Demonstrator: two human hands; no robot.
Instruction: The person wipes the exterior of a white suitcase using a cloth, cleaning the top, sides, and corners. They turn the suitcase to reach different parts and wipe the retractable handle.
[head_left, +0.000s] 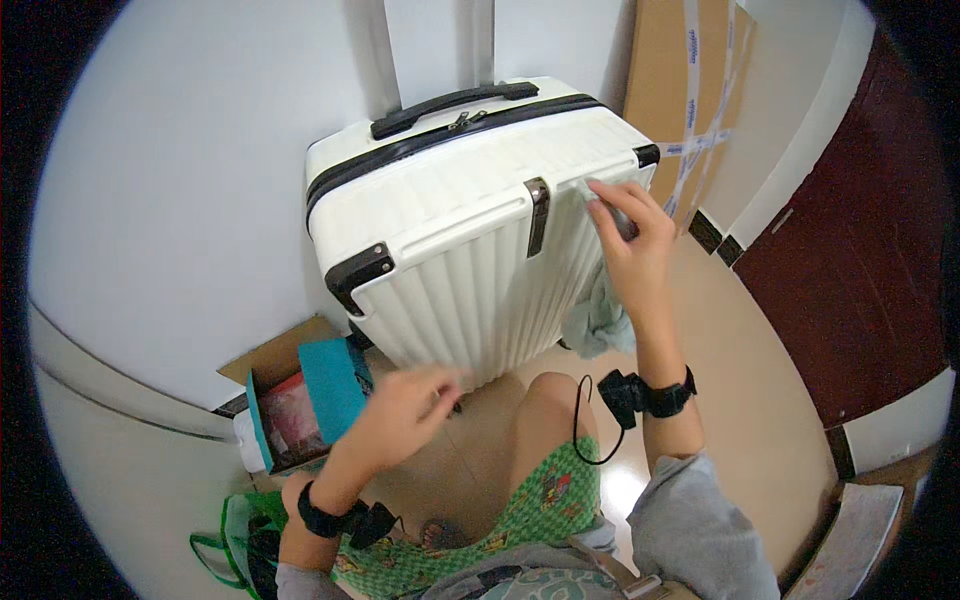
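A white hard-shell suitcase (457, 247) with ribbed sides stands upright before me, its black carry handle (454, 109) on top and its telescopic handle raised. My right hand (637, 232) pinches a pale grey-green cloth (600, 319) between thumb and fingers. A corner of that cloth touches the suitcase's front upper edge, between the dark middle trim (538, 217) and the black corner guard (646, 155); the rest hangs below the hand. In front of the suitcase's lower left part is my left hand (401, 412), blurred, with thumb and fingers apart and nothing visible in it.
An opened teal box (330, 390) with plastic-wrapped contents stands left of the suitcase. Nearer me is a green-edged bag (244, 544). A tall taped cardboard box (675, 82) leans at the wall behind right. A dark red door (862, 247) is farther right. Each wrist wears a black strapped device.
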